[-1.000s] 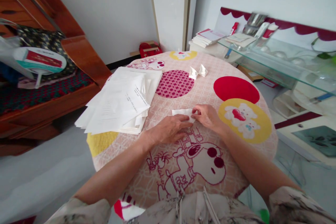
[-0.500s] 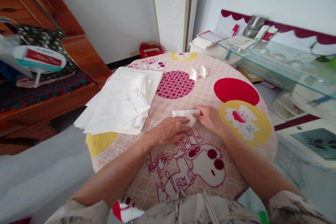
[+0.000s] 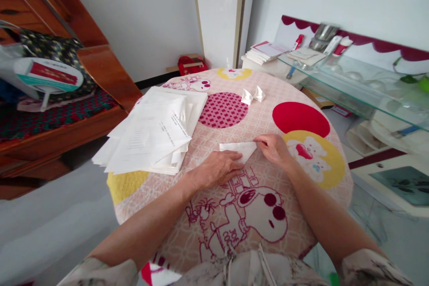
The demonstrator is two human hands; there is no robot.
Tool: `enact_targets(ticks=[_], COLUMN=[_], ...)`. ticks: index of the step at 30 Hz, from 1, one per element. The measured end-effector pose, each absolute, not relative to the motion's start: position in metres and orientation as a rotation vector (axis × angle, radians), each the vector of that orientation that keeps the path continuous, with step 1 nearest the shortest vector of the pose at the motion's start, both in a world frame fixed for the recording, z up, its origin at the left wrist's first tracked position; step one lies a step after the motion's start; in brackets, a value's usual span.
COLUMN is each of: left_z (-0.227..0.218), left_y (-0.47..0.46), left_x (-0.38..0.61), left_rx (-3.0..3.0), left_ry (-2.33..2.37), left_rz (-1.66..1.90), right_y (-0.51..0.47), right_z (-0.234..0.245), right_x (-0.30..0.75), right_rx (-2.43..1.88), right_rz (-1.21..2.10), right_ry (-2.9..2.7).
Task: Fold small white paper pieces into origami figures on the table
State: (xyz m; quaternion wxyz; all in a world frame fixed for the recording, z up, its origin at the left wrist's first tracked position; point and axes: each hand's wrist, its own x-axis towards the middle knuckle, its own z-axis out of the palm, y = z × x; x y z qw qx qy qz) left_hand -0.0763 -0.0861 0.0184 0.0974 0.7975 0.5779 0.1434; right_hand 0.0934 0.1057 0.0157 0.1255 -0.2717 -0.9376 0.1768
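Observation:
A small folded piece of white paper (image 3: 246,150) lies on the patterned tablecloth in front of me. My left hand (image 3: 219,167) rests on its left part, with the fingers stretched out flat and covering some of it. At the paper's upper right corner, my right hand (image 3: 273,147) is closed, thumb and forefinger pinching the tip. Farther back stand two small folded paper shapes (image 3: 247,97), pointed and white. To the left is a spread pile of white paper sheets (image 3: 147,132), some with print.
The round table (image 3: 197,205) has a pink cloth with cartoon patches. At right stands a glass shelf (image 3: 365,87) carrying metal tins and a cup. A wooden bench (image 3: 100,76) on the left holds a bag and a hand fan (image 3: 48,76).
My right hand has slid right along the paper to its corner, uncovering more of the sheet. My left hand has stayed on the paper almost in place.

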Motion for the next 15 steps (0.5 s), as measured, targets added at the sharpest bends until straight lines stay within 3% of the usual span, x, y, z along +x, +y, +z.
enact_targets(ticks=[15], left_z=[0.0187], left_y=[-0.0865], left_x=[-0.0764], left_rx=[2.369], left_ry=[1.719], left_rz=[0.436], right_y=[0.1084], right_z=[0.0134], right_x=[0.0904], right_rx=[-0.815], right_rz=[1.019], right_ry=[-2.446])
